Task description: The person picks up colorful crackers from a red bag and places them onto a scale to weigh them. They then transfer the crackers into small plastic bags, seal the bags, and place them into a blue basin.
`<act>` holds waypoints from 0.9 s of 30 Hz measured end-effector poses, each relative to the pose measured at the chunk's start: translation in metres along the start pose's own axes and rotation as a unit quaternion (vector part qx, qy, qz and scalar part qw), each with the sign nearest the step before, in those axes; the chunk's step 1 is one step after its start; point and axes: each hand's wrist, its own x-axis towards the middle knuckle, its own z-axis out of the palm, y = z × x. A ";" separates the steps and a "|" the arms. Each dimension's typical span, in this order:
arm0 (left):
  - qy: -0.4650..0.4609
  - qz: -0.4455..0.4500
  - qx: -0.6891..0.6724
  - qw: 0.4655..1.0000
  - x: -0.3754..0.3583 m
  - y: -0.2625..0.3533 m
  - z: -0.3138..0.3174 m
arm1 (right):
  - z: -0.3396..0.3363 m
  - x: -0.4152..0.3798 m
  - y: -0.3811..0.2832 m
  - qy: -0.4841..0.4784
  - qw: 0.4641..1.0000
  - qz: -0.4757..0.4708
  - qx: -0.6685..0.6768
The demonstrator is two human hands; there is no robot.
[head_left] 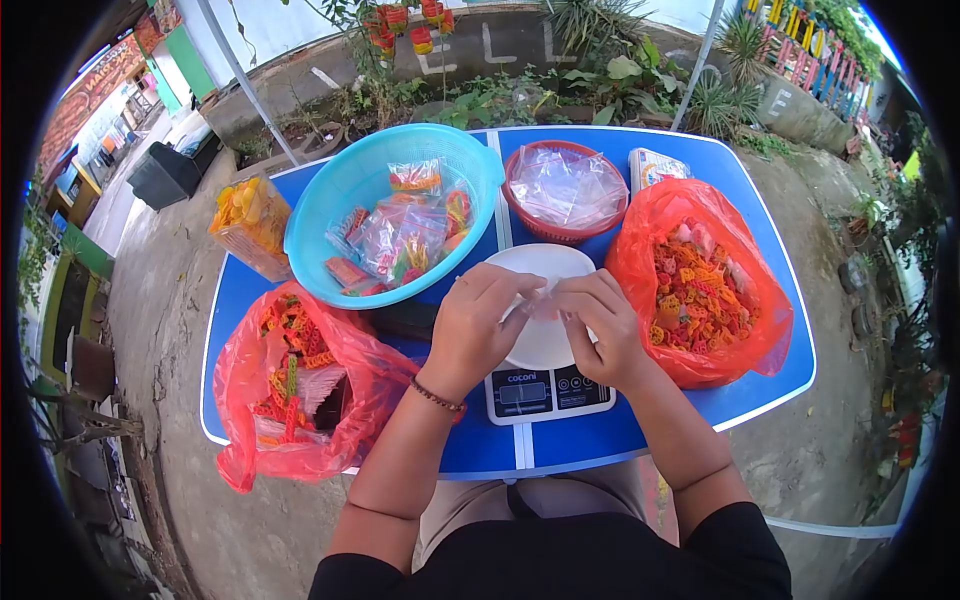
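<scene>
My left hand (483, 325) and my right hand (602, 325) meet over a white plate (552, 262) with fingertips pinched. Between them is a small clear plastic bag (544, 308), mostly hidden by the fingers. Under the plate stands a kitchen scale (550, 394) with a dark display and buttons. Just behind the plate, a red basket (568, 232) holds a stack of clear plastic bags (567, 186). To the right of my right hand, an open red plastic bag (765, 320) is full of orange and red snack pieces (702, 290).
On the blue table (590, 440), a large turquoise basin (318, 200) holds several filled packets (405, 235). A second red bag (240, 390) of snacks slumps at the front left. A container of yellow snacks (250, 225) stands left; a white packet (657, 167) lies at the back right.
</scene>
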 end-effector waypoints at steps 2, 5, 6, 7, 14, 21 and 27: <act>-0.005 0.048 0.032 0.998 -0.003 -0.002 0.002 | 0.002 -0.003 0.004 -0.010 1.000 -0.015 -0.008; -0.028 0.076 0.072 0.994 -0.002 0.003 -0.001 | -0.003 -0.004 0.006 -0.035 0.998 -0.018 -0.041; -0.034 0.077 0.067 0.994 -0.003 0.003 0.000 | -0.006 -0.004 0.006 -0.044 0.998 -0.014 -0.050; -0.040 0.079 0.061 0.994 -0.004 0.003 0.002 | -0.010 -0.004 0.005 -0.054 0.997 -0.009 -0.059; -0.095 0.037 -0.041 0.994 -0.002 0.012 -0.004 | -0.016 -0.002 0.006 -0.078 0.995 -0.035 -0.057; -0.157 -0.005 -0.061 0.986 -0.008 0.000 -0.002 | -0.014 -0.005 0.009 -0.083 0.996 -0.015 -0.015; -0.070 0.072 0.042 0.994 -0.004 0.006 -0.001 | -0.014 -0.008 0.000 -0.055 0.975 0.182 0.119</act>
